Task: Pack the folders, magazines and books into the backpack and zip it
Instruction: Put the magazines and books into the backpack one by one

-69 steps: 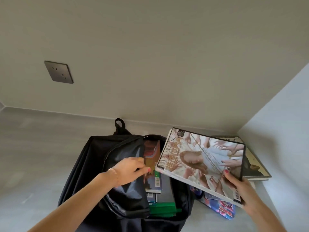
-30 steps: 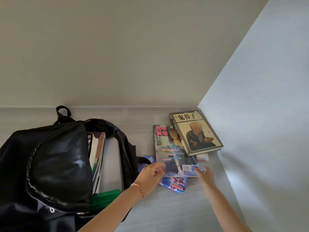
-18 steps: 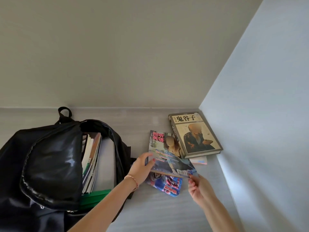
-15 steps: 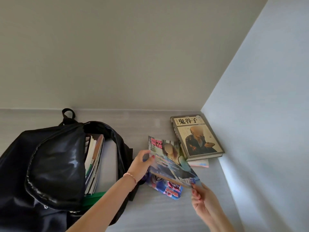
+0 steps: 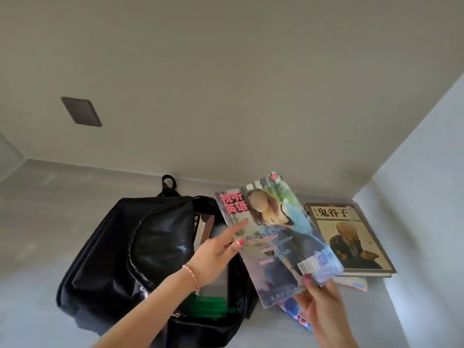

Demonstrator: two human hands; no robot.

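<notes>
A black backpack point(image 5: 130, 249) lay on the pale grey floor point(image 5: 37, 222) near the wall point(image 5: 226, 84), its main compartment unzipped and gaping, the glossy front flap point(image 5: 160, 242) folded toward the left. Inside stood several books point(image 5: 203, 228) on edge, and a green folder point(image 5: 206, 306) showed at the near end of the opening. Both hands held a magazine point(image 5: 273, 237) lifted off the floor, tilted, its cover facing up, just right of the opening and partly over the backpack's right rim. The left hand point(image 5: 213, 257) met the magazine's left edge, thumb pressed on the cover and forefinger stretched along it, the other fingers hidden beneath; a thin bracelet point(image 5: 192, 276) circled that wrist. The right hand point(image 5: 319, 305) pinched the near right corner, thumb on top beside the barcode, fingers closed under the page. To the right, near the corner where the walls met, a hardback point(image 5: 351, 237) with a tan cover lay flat on a thinner booklet point(image 5: 354, 282), whose edge stuck out at the near side. Another magazine point(image 5: 297, 315), blue and red, lay on the floor under the raised one, mostly hidden by the right hand. A dark plate point(image 5: 81, 111) sat on the wall, well left of the backpack.
</notes>
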